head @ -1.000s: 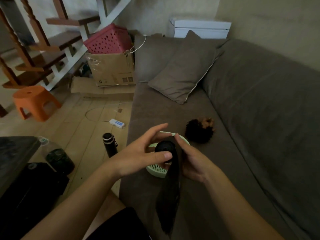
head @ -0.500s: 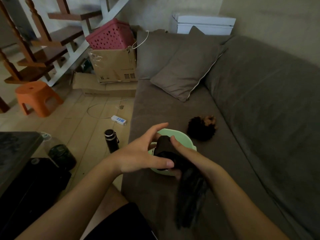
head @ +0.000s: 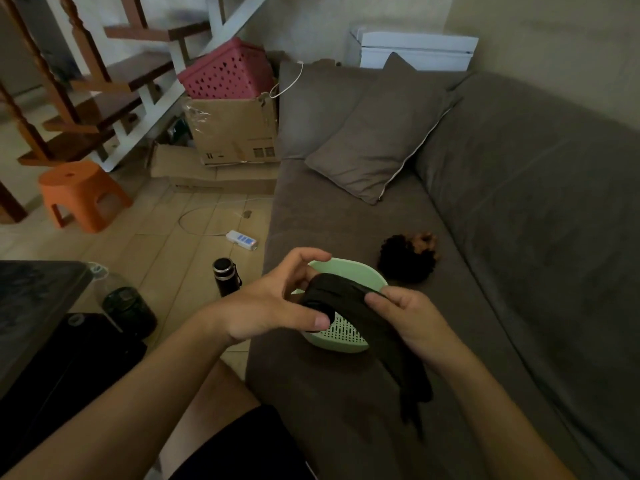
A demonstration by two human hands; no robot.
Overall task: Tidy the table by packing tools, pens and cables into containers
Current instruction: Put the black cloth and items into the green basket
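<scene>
Both my hands hold a black cloth [head: 341,293] just above the green basket [head: 363,271], which sits on the sofa [head: 519,244]. My left hand [head: 273,306] curls around the cloth's bunched end, thumb underneath and fingers arched over the top. My right hand [head: 412,320] pinches the cloth farther along, and the loose tail hangs down past my right wrist toward the seat. A dark fuzzy ball [head: 405,259] lies on the sofa just beyond the basket. A black flask [head: 225,277] stands on the floor.

Bare forearms [head: 145,386] lead to the left hand [head: 277,306] and right hand [head: 412,317]; black shorts [head: 242,448] cover the thigh [head: 207,393].
</scene>
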